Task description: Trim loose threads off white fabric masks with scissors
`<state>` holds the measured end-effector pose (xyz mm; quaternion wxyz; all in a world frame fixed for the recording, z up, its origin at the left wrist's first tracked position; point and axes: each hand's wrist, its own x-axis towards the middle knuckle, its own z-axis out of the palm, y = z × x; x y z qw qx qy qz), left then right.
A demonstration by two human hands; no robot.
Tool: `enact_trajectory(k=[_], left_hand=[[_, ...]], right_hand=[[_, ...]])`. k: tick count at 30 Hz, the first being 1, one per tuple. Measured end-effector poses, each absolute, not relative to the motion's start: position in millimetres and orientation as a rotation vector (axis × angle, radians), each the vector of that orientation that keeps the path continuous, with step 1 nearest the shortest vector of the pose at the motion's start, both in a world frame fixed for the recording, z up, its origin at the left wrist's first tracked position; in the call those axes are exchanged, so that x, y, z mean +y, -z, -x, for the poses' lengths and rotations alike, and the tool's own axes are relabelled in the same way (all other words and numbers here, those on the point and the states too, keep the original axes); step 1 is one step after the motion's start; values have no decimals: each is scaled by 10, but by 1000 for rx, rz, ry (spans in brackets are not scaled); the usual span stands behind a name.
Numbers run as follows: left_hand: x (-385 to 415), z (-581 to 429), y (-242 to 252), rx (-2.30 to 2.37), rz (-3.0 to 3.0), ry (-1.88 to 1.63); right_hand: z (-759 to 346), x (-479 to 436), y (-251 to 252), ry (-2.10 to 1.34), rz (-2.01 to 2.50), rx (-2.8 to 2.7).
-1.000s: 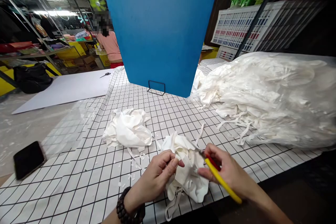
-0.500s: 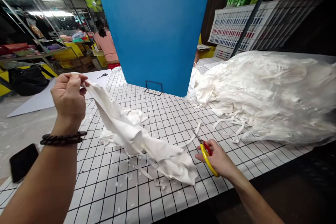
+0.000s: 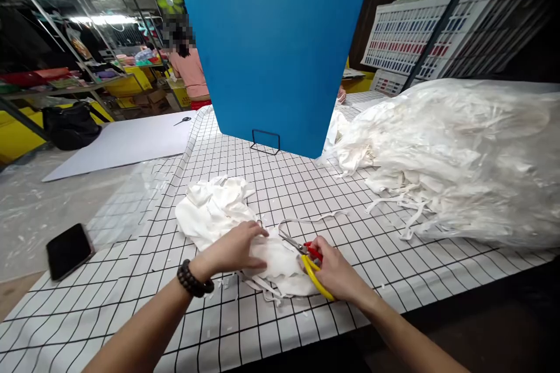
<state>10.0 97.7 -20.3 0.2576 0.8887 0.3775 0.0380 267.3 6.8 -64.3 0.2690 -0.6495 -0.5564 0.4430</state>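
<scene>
White fabric (image 3: 214, 210) lies in a crumpled heap on the checkered tablecloth, with one part stretching right beneath both hands. Over that part is my left hand (image 3: 238, 247), thumb and fingers apart, at or just above the cloth; whether the fingertips touch it I cannot tell. My right hand (image 3: 335, 271) grips scissors (image 3: 315, 274) with one yellow and one red handle. Their blades point left and lie over the fabric's right part, close to my left hand. A thin white strip (image 3: 312, 220) curls across the tablecloth just beyond the blades.
Small white scraps dot the checkered tablecloth (image 3: 144, 315). A blue board (image 3: 271, 58) stands upright behind the fabric. To the right bulges a clear plastic bag of white fabric (image 3: 459, 157). A phone (image 3: 70, 250) lies at left; another person (image 3: 190, 73) is in the background.
My left hand has let go of the raised fabric end and come down to the right. The fabric now lies lower, bunched at left. The scissors have moved left over the cloth.
</scene>
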Motion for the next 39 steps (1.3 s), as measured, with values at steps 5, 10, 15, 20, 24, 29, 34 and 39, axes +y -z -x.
enact_trajectory(k=[5,10,15,20,24,29,34,39], left_hand=[[890,45,491,1144,-2439,-171],[843,177,481,1150,-2430,-479],[479,156,445,1138,-2517,-821],[75,-4,414,753,-2502,-358],[334,-230,362,971,-2460,-436],[1097,-644,480,984,-2537,-222],[1398,-825,485,912,-2554,-95],[1040,-689,144,783,-2454,-130]], right_hand=[[-2915,75,386,-1115,1475,-1214],[-3178,46,-176,-808,1155,-1045],[-3420,90,-170,-806,1275,-1223],[-3765,209,403,-739,1604,-1230],[-3902,263,659,-665,1658,-1077],[-3912,282,678,-635,1606,-1038],[-4041,321,615,-589,1631,-1039],[-4096,871,383,-438,1625,-947]])
